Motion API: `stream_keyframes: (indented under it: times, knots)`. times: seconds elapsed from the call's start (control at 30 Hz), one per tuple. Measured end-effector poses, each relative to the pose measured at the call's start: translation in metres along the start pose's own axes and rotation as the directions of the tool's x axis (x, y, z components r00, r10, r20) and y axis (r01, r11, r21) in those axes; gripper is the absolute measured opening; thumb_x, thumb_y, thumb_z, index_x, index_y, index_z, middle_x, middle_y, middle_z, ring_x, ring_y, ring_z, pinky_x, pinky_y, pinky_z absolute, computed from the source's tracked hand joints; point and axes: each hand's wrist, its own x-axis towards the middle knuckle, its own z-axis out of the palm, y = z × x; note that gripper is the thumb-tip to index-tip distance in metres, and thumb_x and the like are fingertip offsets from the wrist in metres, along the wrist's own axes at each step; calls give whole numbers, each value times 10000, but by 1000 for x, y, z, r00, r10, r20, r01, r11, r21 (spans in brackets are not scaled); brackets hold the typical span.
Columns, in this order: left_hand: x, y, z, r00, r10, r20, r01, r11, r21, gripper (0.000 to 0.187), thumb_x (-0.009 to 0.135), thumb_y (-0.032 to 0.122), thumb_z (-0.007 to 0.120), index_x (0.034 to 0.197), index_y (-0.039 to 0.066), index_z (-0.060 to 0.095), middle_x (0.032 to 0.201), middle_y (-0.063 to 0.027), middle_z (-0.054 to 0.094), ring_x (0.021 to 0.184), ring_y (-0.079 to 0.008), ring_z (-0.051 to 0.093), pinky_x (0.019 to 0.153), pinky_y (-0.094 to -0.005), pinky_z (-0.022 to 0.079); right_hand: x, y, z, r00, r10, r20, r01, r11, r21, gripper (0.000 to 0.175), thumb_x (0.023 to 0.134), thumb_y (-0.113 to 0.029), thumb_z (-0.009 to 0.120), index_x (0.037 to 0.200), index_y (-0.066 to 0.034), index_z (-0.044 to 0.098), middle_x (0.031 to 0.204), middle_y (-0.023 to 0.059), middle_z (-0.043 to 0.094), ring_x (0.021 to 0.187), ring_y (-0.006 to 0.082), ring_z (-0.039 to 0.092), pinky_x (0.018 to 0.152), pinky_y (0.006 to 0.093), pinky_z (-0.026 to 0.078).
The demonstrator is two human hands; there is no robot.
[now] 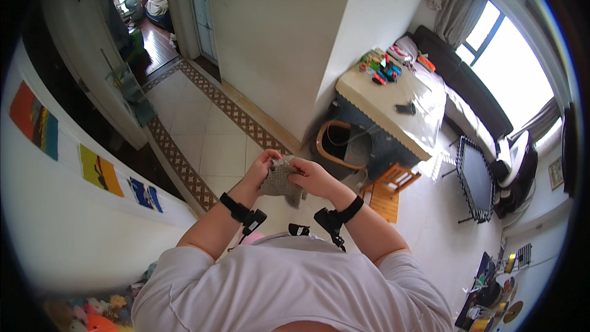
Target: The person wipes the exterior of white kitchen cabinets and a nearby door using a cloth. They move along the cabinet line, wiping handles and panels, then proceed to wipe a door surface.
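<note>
A small grey-brown cloth with a knitted or waffle-like texture (279, 183) hangs between my two hands in front of my chest. My left hand (263, 168) pinches its upper left edge. Fingers and thumb of my right hand (309, 174) grip the upper right part. The cloth's lower end dangles in a loose fold over the tiled floor (221, 147). A black strap with a small device (249, 219) is on my left wrist, and a similar strapped device (332, 221) is on my right.
A cloth-covered table (382, 97) bears colourful items and a dark phone-like object (405, 109). Below it stand a wood-rimmed basket (322, 138) and a wooden chair (392, 189). A small trampoline (477, 177) and a sofa (479, 94) lie right. Pictures (100, 170) hang on the left wall.
</note>
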Motion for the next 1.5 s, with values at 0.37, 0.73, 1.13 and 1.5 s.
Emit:
stream_keyframes:
  times: [0.37, 0.73, 1.13, 1.5]
  knots:
    - [116, 153, -117, 984, -85, -159, 140, 917, 373, 229, 915, 76, 508, 1144, 64, 494, 1041, -49, 573, 890, -126, 579, 753, -242, 487, 238, -5, 5, 986, -53, -157, 43, 997, -67, 261, 783, -101, 649, 1018, -5, 586, 1058, 143, 585, 951, 277, 578, 797, 339, 458]
    - [128, 203, -241, 994, -64, 84, 75, 987, -142, 393, 942, 360, 495, 1227, 89, 479, 1166, -49, 558, 1119, -187, 517, 981, -370, 391, 374, -34, 16, 956, 82, -283, 44, 910, 413, 229, 834, -120, 637, 1027, -11, 579, 855, 41, 596, 775, 109, 535, 680, 266, 447]
    - [208, 203, -175, 997, -53, -56, 71, 903, 424, 281, 883, 45, 557, 1153, -2, 495, 1104, -73, 585, 970, -141, 561, 886, -272, 433, 379, 36, -74, 826, 441, -350, -93, 720, 687, 236, 853, -141, 614, 1038, -5, 561, 828, 53, 561, 760, 134, 544, 516, 289, 459]
    - [355, 138, -84, 973, -177, 146, 62, 814, 578, 214, 858, 5, 534, 1071, 22, 516, 1006, -49, 593, 923, -116, 557, 822, -277, 466, 356, 125, -192, 972, 16, -236, -41, 994, -103, 545, 820, -387, 649, 1195, -12, 521, 1100, 196, 595, 994, 338, 584, 858, 363, 468]
